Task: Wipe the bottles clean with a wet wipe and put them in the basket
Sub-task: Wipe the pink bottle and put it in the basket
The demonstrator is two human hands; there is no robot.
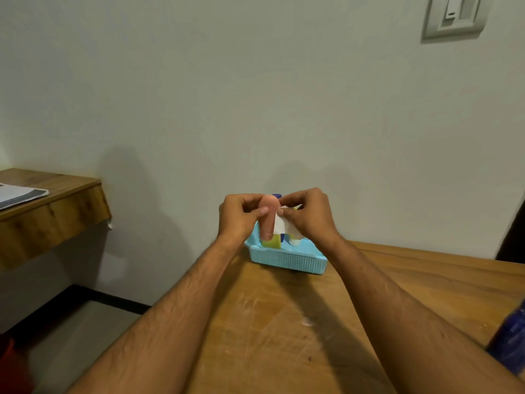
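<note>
My left hand (240, 217) grips a small pink bottle (268, 220), held upright above the light blue basket (287, 258). A white wet wipe (285, 227) is pinched in my right hand (308, 213) and lies against the bottle's right side. The basket stands at the far edge of the wooden table (284, 322), close to the wall. Inside it stand a yellow-green bottle (272, 241) and a white bottle (294, 241), both partly hidden behind my hands. A dark blue cap (276, 196) shows just above my fingers.
A dark blue object (511, 339) lies at the table's right edge, cut off by the frame. A second wooden table (54, 200) with papers (20, 194) stands to the left. A switch plate (454, 17) is on the wall at upper right.
</note>
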